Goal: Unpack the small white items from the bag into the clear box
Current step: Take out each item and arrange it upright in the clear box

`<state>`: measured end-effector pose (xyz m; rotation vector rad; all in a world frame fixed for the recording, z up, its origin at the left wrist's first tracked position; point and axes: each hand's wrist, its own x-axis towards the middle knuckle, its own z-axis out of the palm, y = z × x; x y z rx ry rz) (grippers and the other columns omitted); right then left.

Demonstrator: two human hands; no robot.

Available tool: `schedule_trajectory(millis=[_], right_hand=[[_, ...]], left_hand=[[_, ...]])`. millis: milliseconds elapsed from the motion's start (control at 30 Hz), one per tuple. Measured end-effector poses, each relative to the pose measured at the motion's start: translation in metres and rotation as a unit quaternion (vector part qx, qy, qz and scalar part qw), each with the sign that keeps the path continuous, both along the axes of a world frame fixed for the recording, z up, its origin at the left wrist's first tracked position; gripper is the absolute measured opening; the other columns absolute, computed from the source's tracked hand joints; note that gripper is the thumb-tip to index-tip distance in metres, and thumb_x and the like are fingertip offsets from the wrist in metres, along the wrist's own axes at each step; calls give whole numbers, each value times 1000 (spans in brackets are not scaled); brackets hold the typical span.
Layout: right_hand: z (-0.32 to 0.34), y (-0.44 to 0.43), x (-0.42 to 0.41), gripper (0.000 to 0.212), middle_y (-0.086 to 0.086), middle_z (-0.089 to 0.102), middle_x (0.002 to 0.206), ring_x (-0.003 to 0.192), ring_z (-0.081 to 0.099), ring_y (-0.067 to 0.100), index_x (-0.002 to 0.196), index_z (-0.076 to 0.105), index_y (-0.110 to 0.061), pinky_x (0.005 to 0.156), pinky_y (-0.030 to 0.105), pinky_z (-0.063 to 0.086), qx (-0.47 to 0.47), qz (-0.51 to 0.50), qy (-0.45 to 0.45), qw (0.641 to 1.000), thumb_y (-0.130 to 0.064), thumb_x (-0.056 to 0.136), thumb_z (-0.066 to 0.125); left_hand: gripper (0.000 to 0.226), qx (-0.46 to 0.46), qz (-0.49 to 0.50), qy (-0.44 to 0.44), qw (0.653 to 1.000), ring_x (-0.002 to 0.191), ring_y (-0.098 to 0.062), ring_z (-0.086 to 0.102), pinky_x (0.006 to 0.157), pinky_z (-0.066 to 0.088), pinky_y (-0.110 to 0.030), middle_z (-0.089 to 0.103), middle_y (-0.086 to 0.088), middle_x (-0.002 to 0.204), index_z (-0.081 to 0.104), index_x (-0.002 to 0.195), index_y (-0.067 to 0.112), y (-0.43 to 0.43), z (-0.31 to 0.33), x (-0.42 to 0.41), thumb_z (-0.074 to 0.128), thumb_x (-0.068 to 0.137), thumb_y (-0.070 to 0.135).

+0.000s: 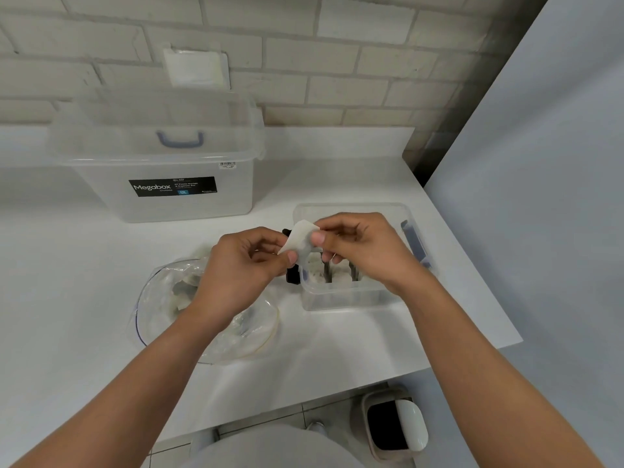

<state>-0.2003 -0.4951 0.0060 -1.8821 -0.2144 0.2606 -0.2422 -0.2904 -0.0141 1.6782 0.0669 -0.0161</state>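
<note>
A small white flat item is pinched between both hands above the table's middle. My left hand grips its lower left corner, and my right hand grips its right edge with thumb and forefinger. Just below and to the right sits the small clear box, open, with white items and dark dividers inside, partly hidden by my right hand. The clear plastic bag lies crumpled on the table under my left wrist, with several white items still visible in it.
A large clear Megabox storage box with a blue-handled lid stands at the back left against the brick wall. A black object sits beside the small box. The table's right edge is close; a bin stands on the floor below.
</note>
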Motion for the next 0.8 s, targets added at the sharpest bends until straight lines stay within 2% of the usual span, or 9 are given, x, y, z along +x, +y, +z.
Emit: schedule_trajectory(millis=[133, 233, 300, 433, 533, 667, 733, 800], right_hand=[[-4, -3, 4, 17, 2, 78, 87, 74, 74, 19, 106, 78, -11, 78, 33, 62, -18, -13, -23, 999, -19, 90, 77], [-5, -10, 16, 12, -2, 78, 87, 75, 75, 18, 102, 80, -16, 76, 33, 61, -40, -68, -76, 994, -22, 93, 74], [-8, -16, 26, 12, -5, 78, 89, 75, 75, 15, 103, 80, -18, 77, 34, 61, -47, -115, -109, 986, -23, 96, 71], [-21, -23, 47, 12, -9, 78, 89, 73, 74, 10, 101, 79, -22, 83, 37, 61, -82, -153, -128, 976, -25, 98, 68], [-38, -23, 59, 11, -8, 77, 85, 70, 74, 8, 101, 79, -21, 79, 34, 61, -122, -123, -110, 979, -27, 96, 71], [-55, -21, 67, 12, -9, 78, 86, 69, 73, 3, 100, 80, -22, 72, 21, 55, -173, -62, -50, 982, -29, 93, 74], [-61, -19, 71, 12, -8, 78, 87, 71, 73, 4, 99, 80, -24, 66, 25, 57, -209, -25, -31, 977, -32, 92, 75], [-65, -16, 75, 13, -8, 78, 90, 71, 72, 2, 100, 81, -25, 68, 27, 59, -239, -1, -25, 971, -33, 92, 74]], left_hand=[[22, 37, 2, -6, 999, 73, -11, 73, 81, 62, -37, 74, 11, 80, 74, 92, 30, -1, -7, 3, 84, 81, 13], [44, 126, 10, -54, 991, 85, 0, 70, 78, 57, -22, 71, 15, 94, 64, 116, 35, -3, -12, 1, 84, 80, 22], [47, 178, -16, -107, 978, 94, 1, 66, 77, 55, -15, 66, 16, 104, 62, 123, 31, -4, -14, -2, 83, 82, 27], [38, 330, -124, -207, 913, 101, -2, 61, 87, 52, -24, 63, 16, 115, 70, 122, 30, -4, -23, -7, 73, 88, 46], [32, 405, -156, -229, 871, 106, -8, 62, 80, 57, -34, 64, 17, 116, 73, 115, 30, -7, -32, -9, 68, 91, 50], [17, 423, -152, -254, 857, 97, -14, 68, 68, 60, -38, 67, 13, 113, 77, 108, 28, -6, -41, -9, 71, 93, 33], [13, 423, -145, -266, 854, 91, -15, 70, 63, 60, -39, 68, 12, 108, 77, 104, 26, -7, -44, -8, 73, 93, 27], [10, 422, -142, -270, 853, 88, -15, 70, 61, 60, -39, 68, 11, 105, 78, 102, 25, -9, -45, -7, 73, 93, 25]])
